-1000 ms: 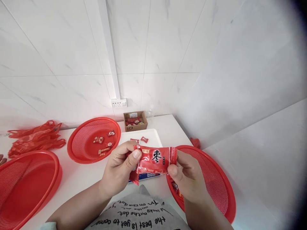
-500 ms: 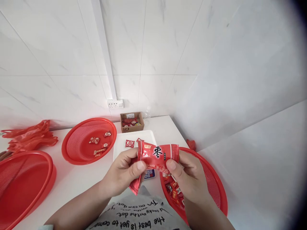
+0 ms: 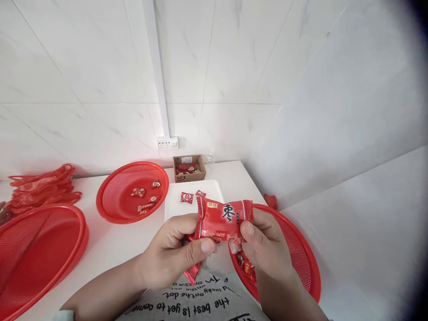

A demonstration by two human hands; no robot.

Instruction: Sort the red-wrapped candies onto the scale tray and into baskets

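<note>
Both my hands grip a red wrapped jujube packet (image 3: 222, 227) with a large black character on its front. My left hand (image 3: 170, 249) is closed on its left end, thumb along the lower edge. A second red packet (image 3: 192, 273) pokes out below that hand's fingers. My right hand (image 3: 269, 245) pinches the right end between thumb and fingers. Behind the packet is a white scale (image 3: 203, 185) with small red sachets (image 3: 187, 197) on its plate; its keypad is almost wholly hidden. Under my right hand, a red basket (image 3: 306, 249) contains several red-wrapped sweets (image 3: 247, 267).
Another red basket (image 3: 112, 176) with several small sachets stands at the back left. At the near left is a further red basket (image 3: 50, 272). Red plastic bags (image 3: 47, 187) are heaped by the wall. A cardboard box (image 3: 189, 178) of packets stands behind the scale, beneath a wall socket (image 3: 167, 142).
The packet tilts a little differently, and my left thumb has slid right along its lower edge. The whole view has shifted slightly, and the scale's keypad is now mostly covered.
</note>
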